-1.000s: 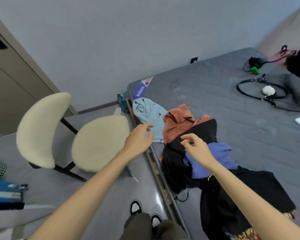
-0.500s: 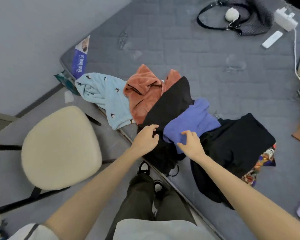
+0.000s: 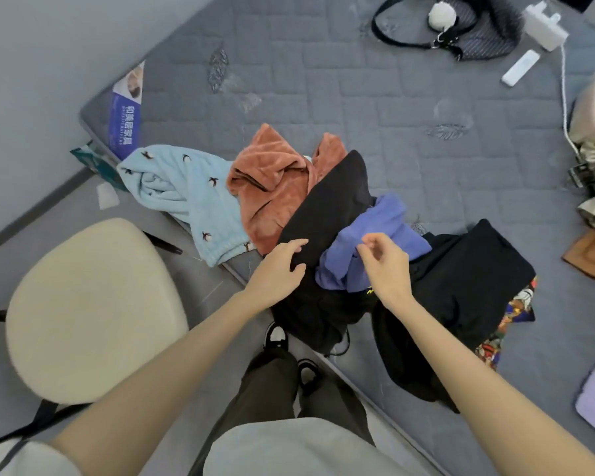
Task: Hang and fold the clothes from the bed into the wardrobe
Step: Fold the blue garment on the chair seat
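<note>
On the grey mattress (image 3: 358, 97), the left hand (image 3: 277, 274) grips the edge of the black garment (image 3: 330, 207). The right hand (image 3: 387, 266), fingers curled, is at the purple garment (image 3: 382, 221), beside a rust-orange fleece (image 3: 272, 187) and a light-blue fleece (image 3: 186, 190).

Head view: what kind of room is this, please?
Probably a bedroom. A bare grey mattress fills most of the view, clothes lie piled at its near edge, and a cream chair stands on the floor beside it.
</note>
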`<action>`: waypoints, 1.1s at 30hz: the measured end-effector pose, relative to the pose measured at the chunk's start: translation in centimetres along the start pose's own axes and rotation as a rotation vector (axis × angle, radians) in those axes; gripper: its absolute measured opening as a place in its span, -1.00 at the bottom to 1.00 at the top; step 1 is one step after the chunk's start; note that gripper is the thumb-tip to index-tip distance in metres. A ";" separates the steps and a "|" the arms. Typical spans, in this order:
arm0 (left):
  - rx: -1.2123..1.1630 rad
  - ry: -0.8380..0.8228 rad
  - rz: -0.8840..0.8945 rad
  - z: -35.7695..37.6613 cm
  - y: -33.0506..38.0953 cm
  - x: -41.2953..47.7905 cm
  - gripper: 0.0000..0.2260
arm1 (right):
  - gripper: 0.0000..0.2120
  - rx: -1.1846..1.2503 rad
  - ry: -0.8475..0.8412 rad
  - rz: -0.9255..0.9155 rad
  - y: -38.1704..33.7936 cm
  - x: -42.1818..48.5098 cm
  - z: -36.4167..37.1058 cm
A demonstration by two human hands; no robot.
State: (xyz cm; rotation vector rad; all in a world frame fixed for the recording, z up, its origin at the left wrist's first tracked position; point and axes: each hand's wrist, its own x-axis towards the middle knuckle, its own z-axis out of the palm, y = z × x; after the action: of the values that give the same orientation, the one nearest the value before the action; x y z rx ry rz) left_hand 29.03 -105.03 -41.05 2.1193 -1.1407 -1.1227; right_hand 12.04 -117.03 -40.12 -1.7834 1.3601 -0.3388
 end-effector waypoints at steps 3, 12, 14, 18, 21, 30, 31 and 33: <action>-0.104 0.017 0.123 -1.0 2.7 -0.4 -0.37 | -0.93 0.271 -0.028 -0.060 -5.5 0.5 -3.8; -0.302 0.435 0.186 -5.8 10.2 -8.0 -0.84 | -0.84 0.659 -0.228 -0.315 -18.8 -4.3 -10.6; -0.336 0.550 0.174 -8.4 10.1 -11.7 -0.78 | -0.83 0.683 -0.165 -0.317 -19.6 -5.2 -11.1; -0.453 0.817 0.134 -13.3 10.4 -19.9 -0.81 | -0.90 0.509 -0.226 -0.390 -20.2 -7.5 -9.7; -0.609 0.858 0.108 -15.9 11.6 -25.6 -0.77 | -0.91 0.304 -0.362 -0.463 -21.1 -10.0 -7.0; -0.776 0.871 0.040 -18.0 10.2 -35.9 -0.75 | -0.81 0.151 -0.869 -0.667 -26.8 -20.7 -0.5; -0.801 0.883 0.048 -18.2 9.8 -36.9 -0.78 | -0.83 0.144 -0.951 -0.671 -27.3 -21.8 0.0; -0.839 0.907 0.066 -19.1 9.1 -38.9 -0.81 | -0.86 0.099 -1.026 -0.706 -28.0 -23.9 1.0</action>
State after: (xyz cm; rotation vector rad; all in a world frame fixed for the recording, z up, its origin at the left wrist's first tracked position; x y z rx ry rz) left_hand 28.63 -76.48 -7.20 1.5607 -0.2232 -0.3609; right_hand 22.24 -93.85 -13.41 -1.8674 -0.0101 0.1570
